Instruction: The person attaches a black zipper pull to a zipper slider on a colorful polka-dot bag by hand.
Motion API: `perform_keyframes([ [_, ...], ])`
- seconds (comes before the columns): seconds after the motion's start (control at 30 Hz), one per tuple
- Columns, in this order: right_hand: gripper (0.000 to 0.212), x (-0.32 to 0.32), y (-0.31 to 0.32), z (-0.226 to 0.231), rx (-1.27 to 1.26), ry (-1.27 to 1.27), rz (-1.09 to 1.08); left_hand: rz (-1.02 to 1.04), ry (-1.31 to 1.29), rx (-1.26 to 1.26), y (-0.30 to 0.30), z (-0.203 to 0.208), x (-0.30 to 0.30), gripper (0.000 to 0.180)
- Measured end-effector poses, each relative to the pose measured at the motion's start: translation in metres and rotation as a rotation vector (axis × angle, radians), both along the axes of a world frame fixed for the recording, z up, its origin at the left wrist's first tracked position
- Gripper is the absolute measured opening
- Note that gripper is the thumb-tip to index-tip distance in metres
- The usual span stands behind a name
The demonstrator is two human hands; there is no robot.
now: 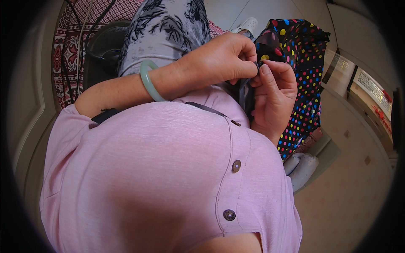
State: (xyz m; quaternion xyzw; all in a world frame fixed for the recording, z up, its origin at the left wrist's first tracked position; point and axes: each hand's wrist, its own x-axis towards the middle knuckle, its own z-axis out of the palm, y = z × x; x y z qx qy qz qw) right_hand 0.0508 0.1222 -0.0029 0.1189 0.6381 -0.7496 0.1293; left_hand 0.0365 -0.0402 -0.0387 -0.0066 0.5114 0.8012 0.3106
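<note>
My left hand point(228, 59), with a pale green bangle point(149, 81) on its wrist, is closed in a pinch. Facing it, my right hand point(275, 90) pinches with thumb and forefinger at the same spot. Between the fingertips is a small bit of dark cloth point(260, 64), partly hidden. A dark grey strip point(244, 92) hangs below the left fingers, and I cannot tell whether it is part of that cloth. Just beyond the right hand spreads black fabric with coloured polka dots point(303, 80); whether it joins the pinched piece is unclear.
Patterned trousers point(164, 33) cover my leg. At the left are a black seat-like object point(107, 44), cords point(82, 33) and red patterned fabric point(67, 55). A white shoe point(249, 24) rests on the tiled floor at the top. Pale furniture point(379, 46) stands at the right.
</note>
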Motion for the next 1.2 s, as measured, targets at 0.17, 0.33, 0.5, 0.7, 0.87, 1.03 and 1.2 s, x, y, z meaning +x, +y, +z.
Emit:
perform_keyframes([
  [0.17,0.011,-0.0014,0.0036,-0.0037,-0.126,-0.050,-0.072,0.020,-0.021,0.012,0.0020,-0.0022,0.0002,0.009],
  [0.33,0.012,-0.0005,0.0035,-0.0029,-0.138,-0.071,-0.048,0.035,-0.060,0.057,0.0021,-0.0017,0.0003,0.009],
  [0.5,0.012,-0.0014,0.0047,-0.0035,-0.132,-0.075,-0.068,0.041,-0.068,0.057,0.0036,-0.0032,0.0007,0.009],
  [0.7,0.012,-0.0012,0.0041,-0.0024,-0.129,-0.080,-0.050,0.041,-0.070,0.061,0.0035,-0.0028,0.0004,0.008],
  [0.87,0.011,-0.0014,0.0038,-0.0014,-0.097,-0.064,-0.040,0.031,-0.070,0.041,0.0036,-0.0029,-0.0001,0.008],
  [1.03,0.013,0.0011,-0.0020,0.0016,0.062,0.003,-0.017,0.030,-0.058,0.043,0.0022,-0.0037,0.0007,0.008],
  [1.2,0.013,0.0029,-0.0013,-0.0006,0.053,-0.002,-0.014,0.051,-0.051,0.031,0.0023,-0.0020,0.0008,0.009],
])
